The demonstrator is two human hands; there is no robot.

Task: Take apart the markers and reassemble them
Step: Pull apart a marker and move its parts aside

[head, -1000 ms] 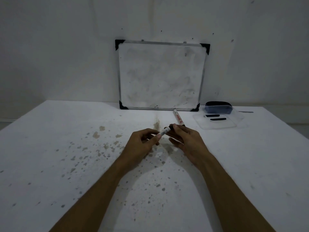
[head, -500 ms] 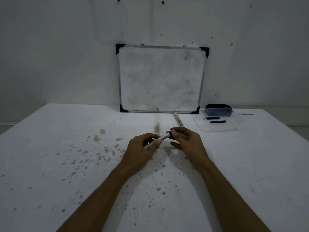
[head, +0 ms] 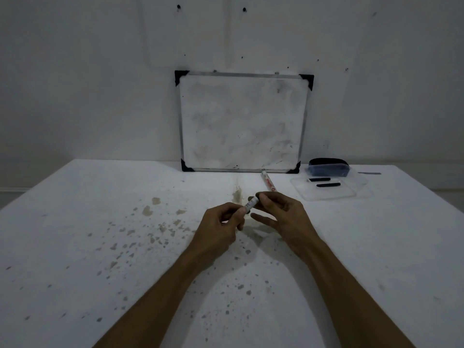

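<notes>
A white marker (head: 251, 203) with a dark end is held above the middle of the stained white table (head: 100, 222). My left hand (head: 221, 227) grips its lower barrel. My right hand (head: 281, 217) pinches its upper dark end between thumb and forefinger, the other fingers spread. A second white marker (head: 268, 181) with red print lies on the table just beyond my hands, pointing toward the whiteboard.
A small whiteboard (head: 242, 121) leans against the wall at the back. To its right sit a dark eraser (head: 329, 167) and a clear plastic lid (head: 329, 188) holding two black marker parts (head: 326, 183).
Both hands have shifted slightly with the marker, and my right fingers have opened out below it. The camera has tilted, so the whiteboard sits lower in view.
</notes>
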